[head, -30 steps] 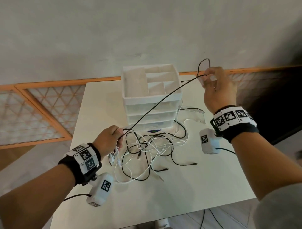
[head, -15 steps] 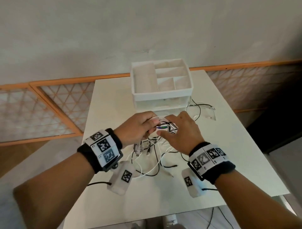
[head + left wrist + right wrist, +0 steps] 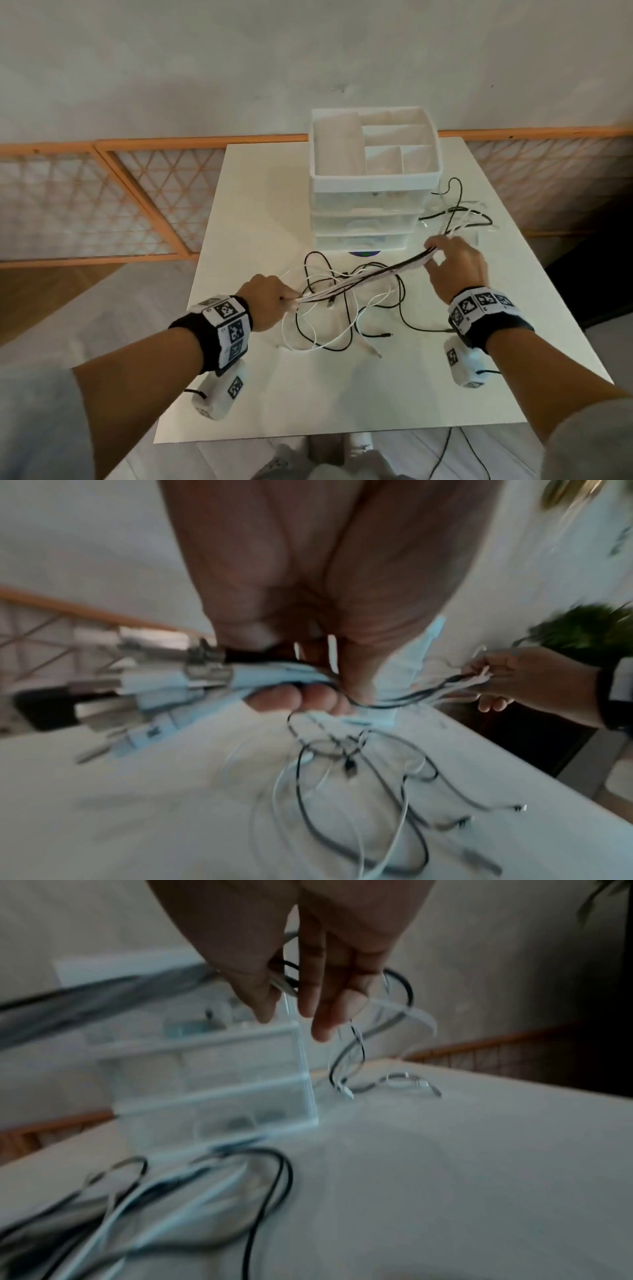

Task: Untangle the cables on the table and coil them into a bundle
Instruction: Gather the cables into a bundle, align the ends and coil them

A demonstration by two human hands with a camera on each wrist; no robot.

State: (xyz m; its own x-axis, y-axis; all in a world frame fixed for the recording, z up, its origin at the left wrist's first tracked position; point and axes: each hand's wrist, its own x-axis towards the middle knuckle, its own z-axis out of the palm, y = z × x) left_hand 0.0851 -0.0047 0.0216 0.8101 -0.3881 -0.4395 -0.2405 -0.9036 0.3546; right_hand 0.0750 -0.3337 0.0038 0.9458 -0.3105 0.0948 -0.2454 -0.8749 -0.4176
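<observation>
We hold the cables [image 3: 363, 275] taut, running from lower left to upper right: left hand [image 3: 270, 305] fisted round one end, right hand [image 3: 455, 263] pinching the other; slack loops lie on the tabletop [image 3: 376, 394] below.

Both wrist views are motion-blurred, smearing the cables [image 3: 192, 1185] and the plugs [image 3: 143, 693] into streaks. The clear drawers' [image 3: 366, 222] contents are too faint to identify.
</observation>
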